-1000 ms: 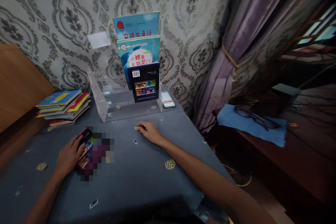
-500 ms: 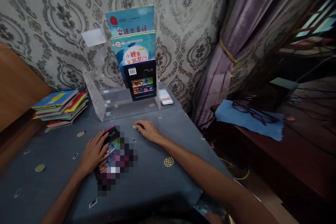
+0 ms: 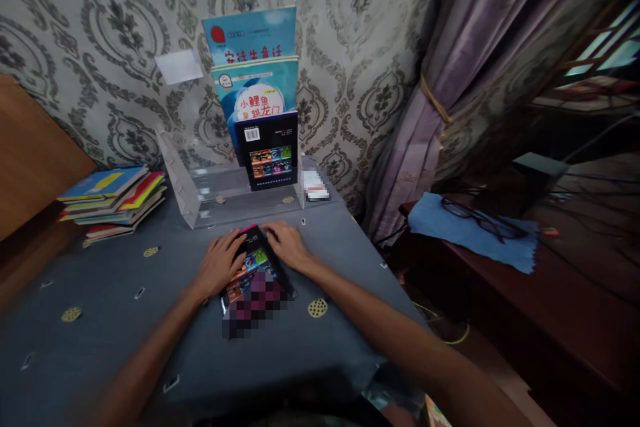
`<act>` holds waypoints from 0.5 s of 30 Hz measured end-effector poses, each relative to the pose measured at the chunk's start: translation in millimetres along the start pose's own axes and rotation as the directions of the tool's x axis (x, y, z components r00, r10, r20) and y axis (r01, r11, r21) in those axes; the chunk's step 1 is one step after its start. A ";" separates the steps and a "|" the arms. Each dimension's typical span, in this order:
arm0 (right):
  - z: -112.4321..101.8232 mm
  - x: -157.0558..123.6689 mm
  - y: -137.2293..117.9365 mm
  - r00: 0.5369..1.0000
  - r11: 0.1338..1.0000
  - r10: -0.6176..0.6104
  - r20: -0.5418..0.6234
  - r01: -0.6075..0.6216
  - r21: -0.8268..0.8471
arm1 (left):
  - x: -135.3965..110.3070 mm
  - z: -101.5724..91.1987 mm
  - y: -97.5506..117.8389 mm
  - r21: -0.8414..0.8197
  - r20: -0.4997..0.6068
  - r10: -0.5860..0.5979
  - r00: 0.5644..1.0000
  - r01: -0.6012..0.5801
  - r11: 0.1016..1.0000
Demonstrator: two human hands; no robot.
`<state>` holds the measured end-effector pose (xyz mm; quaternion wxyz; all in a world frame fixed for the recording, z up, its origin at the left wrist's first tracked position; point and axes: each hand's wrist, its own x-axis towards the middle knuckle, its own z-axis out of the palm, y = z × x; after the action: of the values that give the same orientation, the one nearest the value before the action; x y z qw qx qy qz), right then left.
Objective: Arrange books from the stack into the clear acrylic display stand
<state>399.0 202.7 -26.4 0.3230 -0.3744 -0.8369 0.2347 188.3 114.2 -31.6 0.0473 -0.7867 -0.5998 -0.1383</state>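
A black book (image 3: 263, 257) with rows of small colourful pictures and a pink top edge lies on the cloth-covered table; part of its lower cover is pixelated. My left hand (image 3: 221, 264) rests over its left side, fingers and thumb spread across the cover. At the upper right corner is my right hand (image 3: 289, 245), its fingers loosely bent and apart from the thumb, the fingertips touching or very close to the edge. Behind both hands, a clear acrylic stand (image 3: 240, 208) holds another black book (image 3: 270, 153) in front of taller blue books (image 3: 260, 77).
Several thin books (image 3: 113, 197) are stacked at the left. A partly blurred white item (image 3: 315, 185) lies right of the stand. Patterned wallpaper rises behind the table. Eyeglasses (image 3: 480, 220) lie on a blue cloth (image 3: 425, 221) on a dark red surface beside a purple curtain (image 3: 400, 167).
My left hand and the black book beneath it have shifted right and slightly away from me. My right hand has moved little, and the book's upper corner now lies beside its fingers.
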 end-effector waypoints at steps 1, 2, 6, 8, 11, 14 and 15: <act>-1.6 -1.2 1.8 1.000 1.000 -0.020 0.001 0.020 -0.013 | 5.6 2.1 3.4 -0.007 -0.002 0.008 1.000 -0.008 1.000; -3.3 -2.7 3.7 0.999 0.999 -0.043 0.002 0.043 -0.024 | 11.2 4.2 6.8 -0.014 -0.002 0.016 1.000 -0.016 1.000; -10.5 -9.2 11.3 0.995 0.993 -0.104 -0.004 0.104 -0.063 | 31.9 10.3 18.8 -0.041 0.015 0.038 0.999 -0.037 0.998; -13.4 -11.0 14.6 0.995 0.992 -0.101 -0.008 0.100 -0.073 | 40.0 12.0 23.4 -0.060 0.031 0.048 0.998 -0.046 0.997; -16.3 -10.9 18.6 0.998 0.996 -0.062 -0.016 0.061 -0.060 | 47.0 13.4 27.4 -0.085 0.039 0.059 0.997 -0.056 0.995; -17.5 -9.7 22.0 0.999 0.999 -0.030 -0.012 0.029 -0.031 | 47.3 13.6 29.0 -0.096 -0.003 0.058 0.998 -0.058 0.994; -17.7 -9.4 23.1 1.000 0.999 -0.023 -0.010 0.023 -0.026 | 46.3 13.0 29.5 -0.093 -0.033 0.053 0.998 -0.055 0.994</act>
<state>427.5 212.1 -32.4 0.3251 -0.3702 -0.8424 0.2183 229.8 152.3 -28.7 0.0231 -0.8017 -0.5704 -0.1770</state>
